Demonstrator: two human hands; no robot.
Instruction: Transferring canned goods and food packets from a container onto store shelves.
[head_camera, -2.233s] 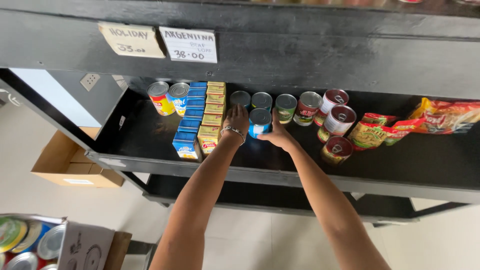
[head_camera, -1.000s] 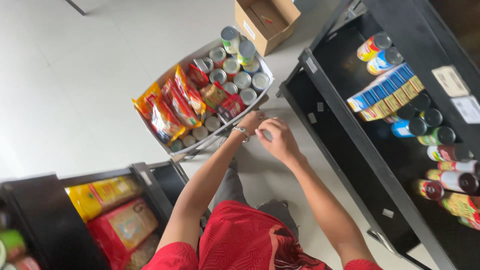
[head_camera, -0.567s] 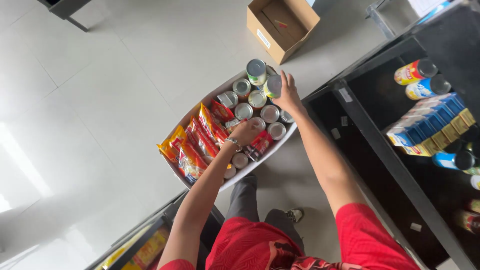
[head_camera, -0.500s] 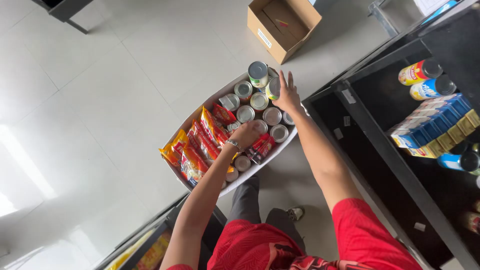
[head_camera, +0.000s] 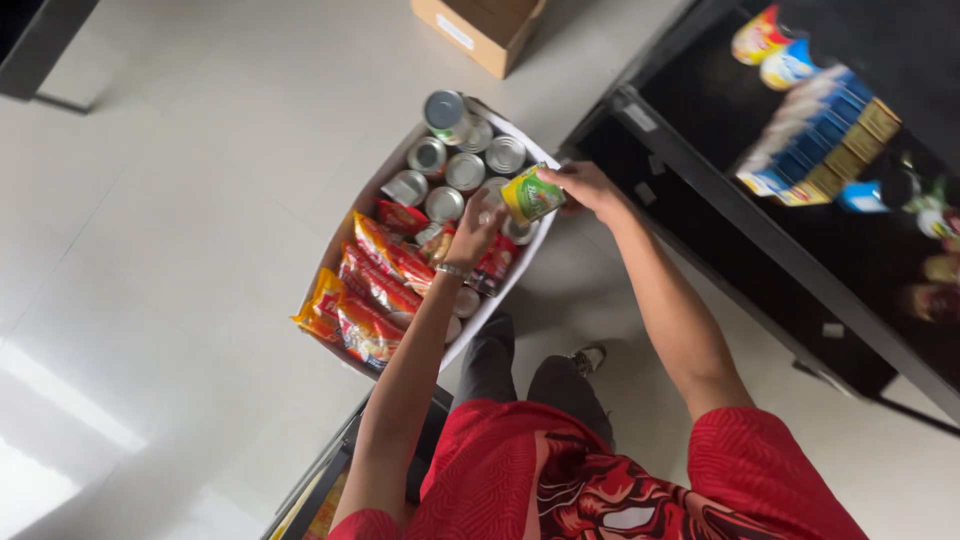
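My right hand grips a green and yellow can, held on its side just above the right rim of a white box on the floor. The box holds several silver-topped cans at its far end and red and yellow snack packets at its near end. My left hand reaches down among the cans in the middle of the box, fingers over one silver top. Whether it grips anything is hidden.
A black shelf unit stands to the right, carrying blue and yellow cartons and a few cans. An open cardboard box sits on the pale tiled floor beyond the white box. My legs and red shirt fill the bottom.
I have turned from the shelf down to the box on the floor. My right hand, flat over the cans a moment ago, now holds a green and yellow can lifted from the box.
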